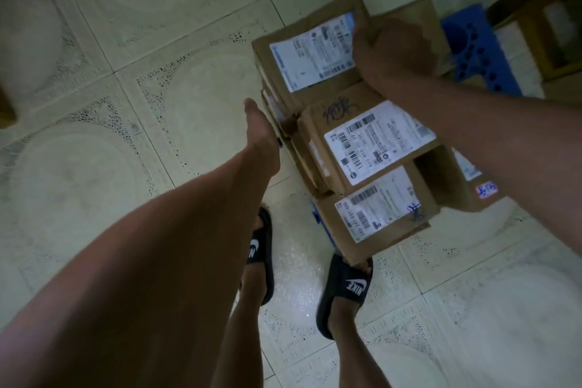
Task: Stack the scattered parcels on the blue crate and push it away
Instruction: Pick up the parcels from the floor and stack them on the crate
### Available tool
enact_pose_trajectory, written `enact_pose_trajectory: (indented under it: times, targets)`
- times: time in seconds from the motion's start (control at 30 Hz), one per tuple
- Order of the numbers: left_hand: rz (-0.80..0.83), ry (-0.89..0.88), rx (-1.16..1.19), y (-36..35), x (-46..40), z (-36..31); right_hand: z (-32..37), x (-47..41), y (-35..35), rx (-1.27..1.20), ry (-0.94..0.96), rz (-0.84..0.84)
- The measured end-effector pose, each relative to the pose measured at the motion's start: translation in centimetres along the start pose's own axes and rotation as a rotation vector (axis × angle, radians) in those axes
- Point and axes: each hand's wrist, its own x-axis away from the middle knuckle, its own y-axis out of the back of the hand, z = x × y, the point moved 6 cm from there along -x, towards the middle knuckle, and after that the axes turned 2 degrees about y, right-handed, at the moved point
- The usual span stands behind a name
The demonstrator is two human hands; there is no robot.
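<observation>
Parcels: a heap of brown cardboard boxes with white shipping labels fills the centre-right of the view on the pale tiled floor (94,41), and only a sliver of the blue crate (318,220) shows under the nearest box, at about 7 o'clock of the heap. Starting from the left, the left hand (261,132) lies edge-on against the heap's 9 o'clock side, fingers straight and together; it seems to press flat against the cardboard rather than grip anything, though its fingertips are hidden. Next comes the far parcel (311,53) at 12 o'clock, then the middle parcel (374,142) and the near parcel (378,208) at 6 o'clock, just above two feet in black slippers (346,290). The right hand (393,50) is curled on top of the far boxes at about 1 o'clock; I cannot tell whether it grips an edge or only presses down. A separate blue perforated panel (472,50) lies at 2 o'clock beside a wooden frame (535,25). The boxes look stiff and fairly light, but the loose stack would probably slide if shoved high up. Better to steady the top and push low, on the crate or bottom boxes.
</observation>
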Motion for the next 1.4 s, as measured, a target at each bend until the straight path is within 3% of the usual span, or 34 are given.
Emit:
enact_pose_trajectory:
  times: [0.47, 0.67, 0.8, 1.07, 1.23, 1.4]
  targets:
    - [0.063, -0.088, 0.067, -2.7, 1.2, -0.1, -0.3, -0.2, 0.1, -0.034, 0.006, 0.114]
    - [-0.004, -0.078, -0.031, -1.9, 0.6, 0.1, -0.3, 0.2, 0.2, -0.067, 0.015, 0.133]
    - [-0.105, -0.002, -0.034, -0.2, 2.0, -0.6, -0.1, 1.1, 1.9, -0.154, -0.009, 0.056]
    - [-0.125, 0.064, -0.007, 2.8, 4.7, -3.3, -3.2, 4.6, 4.1, -0.126, -0.231, 0.065]
    - [-0.01, 0.227, -0.028, 3.1, 5.6, 2.3, -4.2, 6.6, 2.7, -0.178, -0.378, 0.043]
    - [0.159, 0.216, -0.063, 3.4, 4.3, 5.0, -4.0, 7.2, 2.0, -0.195, -0.376, -0.022]
